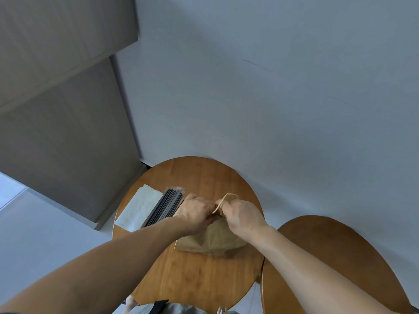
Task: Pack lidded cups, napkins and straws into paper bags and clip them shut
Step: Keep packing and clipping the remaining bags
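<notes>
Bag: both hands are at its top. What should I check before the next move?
1. Bag rests on the table: ok.
2. Left hand grips the bag top: ok.
3. Right hand grips the top beside the twine handle: ok.
4. Clip on the top: cannot tell, the hands hide it.
5. Cup inside: cannot tell, the bag hides its contents.
6. Napkins and straws lie left of the bag: ok.
</notes>
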A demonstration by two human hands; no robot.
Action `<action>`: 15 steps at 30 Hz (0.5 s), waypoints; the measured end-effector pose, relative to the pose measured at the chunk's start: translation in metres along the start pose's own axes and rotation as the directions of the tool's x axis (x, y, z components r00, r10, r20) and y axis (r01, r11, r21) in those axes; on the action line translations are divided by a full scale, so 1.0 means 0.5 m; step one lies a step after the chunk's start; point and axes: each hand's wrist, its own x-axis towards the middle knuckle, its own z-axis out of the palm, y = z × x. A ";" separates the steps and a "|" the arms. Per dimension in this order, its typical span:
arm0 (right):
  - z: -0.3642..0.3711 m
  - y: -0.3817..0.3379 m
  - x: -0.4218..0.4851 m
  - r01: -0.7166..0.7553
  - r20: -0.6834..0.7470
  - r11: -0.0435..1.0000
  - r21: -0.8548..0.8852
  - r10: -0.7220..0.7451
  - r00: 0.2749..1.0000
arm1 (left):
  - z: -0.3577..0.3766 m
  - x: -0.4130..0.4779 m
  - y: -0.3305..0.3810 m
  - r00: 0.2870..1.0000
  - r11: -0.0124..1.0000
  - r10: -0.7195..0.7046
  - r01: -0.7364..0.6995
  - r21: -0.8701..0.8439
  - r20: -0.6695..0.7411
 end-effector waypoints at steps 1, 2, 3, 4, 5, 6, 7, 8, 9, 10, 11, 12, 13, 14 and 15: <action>0.000 0.000 0.002 0.013 -0.005 1.000 -0.012 -0.013 1.000 | 0.000 0.001 0.000 1.000 1.000 0.000 0.000 -0.003 0.000; 0.000 0.001 0.005 0.028 -0.013 0.999 -0.027 -0.029 1.000 | 0.000 0.002 -0.001 1.000 1.000 0.001 -0.001 -0.008 0.000; 0.001 0.000 0.007 0.047 -0.023 0.998 -0.045 -0.048 0.999 | 0.000 0.003 -0.002 1.000 1.000 0.001 -0.001 -0.011 -0.001; 0.003 -0.001 0.008 0.068 -0.033 0.996 -0.062 -0.070 0.997 | -0.001 0.003 -0.004 1.000 1.000 -0.001 0.001 -0.015 -0.001; 0.005 -0.003 0.008 0.086 -0.043 0.994 -0.073 -0.090 0.995 | -0.001 0.004 -0.006 1.000 1.000 -0.005 0.005 -0.020 -0.002; 0.007 -0.004 0.008 0.099 -0.055 0.992 -0.078 -0.103 0.993 | -0.001 0.004 -0.007 1.000 1.000 -0.010 0.010 -0.026 -0.004; 0.009 -0.003 0.007 0.105 -0.067 0.991 -0.080 -0.110 0.992 | -0.001 0.005 -0.008 1.000 0.999 -0.013 0.013 -0.031 -0.006; 0.012 -0.002 0.007 0.107 -0.078 0.991 -0.078 -0.113 0.991 | -0.001 0.006 -0.008 1.000 0.999 -0.016 0.015 -0.032 -0.007; 0.014 -0.001 0.007 0.107 -0.085 0.992 -0.067 -0.113 0.990 | -0.001 0.007 -0.009 1.000 0.999 -0.019 0.018 -0.032 -0.007; 0.015 0.000 0.008 0.108 -0.092 0.993 -0.051 -0.113 0.989 | -0.001 0.009 -0.009 1.000 0.999 -0.024 0.023 -0.032 -0.008; 0.016 0.001 0.009 0.111 -0.106 0.993 -0.034 -0.114 0.988 | 0.000 0.010 -0.009 1.000 0.999 -0.029 0.029 -0.032 -0.012; 0.015 0.002 0.009 0.116 -0.125 0.993 -0.021 -0.118 0.985 | 0.000 0.011 -0.009 0.999 0.999 -0.034 0.034 -0.031 -0.015; 0.014 0.002 0.009 0.120 -0.145 0.993 -0.009 -0.120 0.982 | -0.001 0.012 -0.009 0.999 0.999 -0.039 0.039 -0.029 -0.012; 0.012 0.003 0.009 0.119 -0.163 0.993 0.003 -0.117 0.980 | -0.002 0.014 -0.009 0.999 0.999 -0.042 0.042 -0.029 -0.006; 0.010 0.005 0.009 0.112 -0.182 0.994 0.014 -0.107 0.977 | -0.004 0.016 -0.008 0.999 0.999 -0.043 0.043 -0.032 -0.003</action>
